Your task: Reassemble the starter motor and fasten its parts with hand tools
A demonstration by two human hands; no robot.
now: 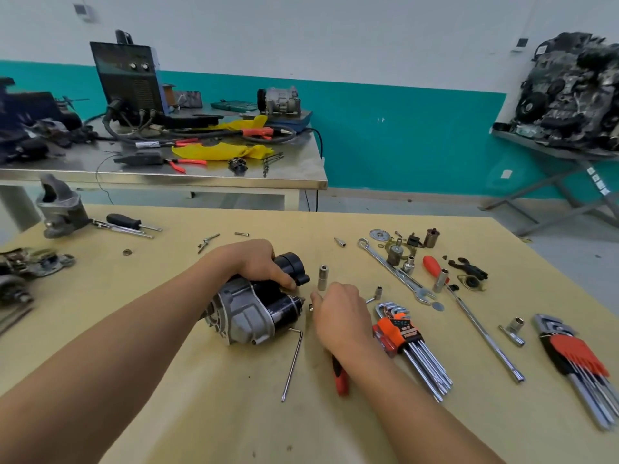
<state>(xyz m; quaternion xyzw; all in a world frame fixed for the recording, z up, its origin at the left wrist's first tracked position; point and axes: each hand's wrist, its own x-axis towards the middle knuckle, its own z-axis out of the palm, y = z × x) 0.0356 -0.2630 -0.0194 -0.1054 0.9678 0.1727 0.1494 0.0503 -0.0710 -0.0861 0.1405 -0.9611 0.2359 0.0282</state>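
Observation:
The starter motor point(249, 311), grey cast housing with black cylinders, lies on its side in the middle of the yellow table point(207, 413). My left hand point(256, 262) grips its upper black solenoid from above. My right hand point(338, 313) sits just right of the motor's end and pinches a small metal part at its fingertips; the part is too small to identify. A loose hex key point(294, 361) lies below the motor. A red-handled tool point(340, 376) lies under my right wrist. An upright socket point(322, 277) stands between the hands.
Right of my hand lie an orange hex key set point(407, 343), a combination wrench point(395, 271), a long extension bar point(485, 336), sockets, washers and a second key set point(576, 363). A grey housing point(58, 209) and motor parts sit at the left. A steel bench point(201, 175) stands behind.

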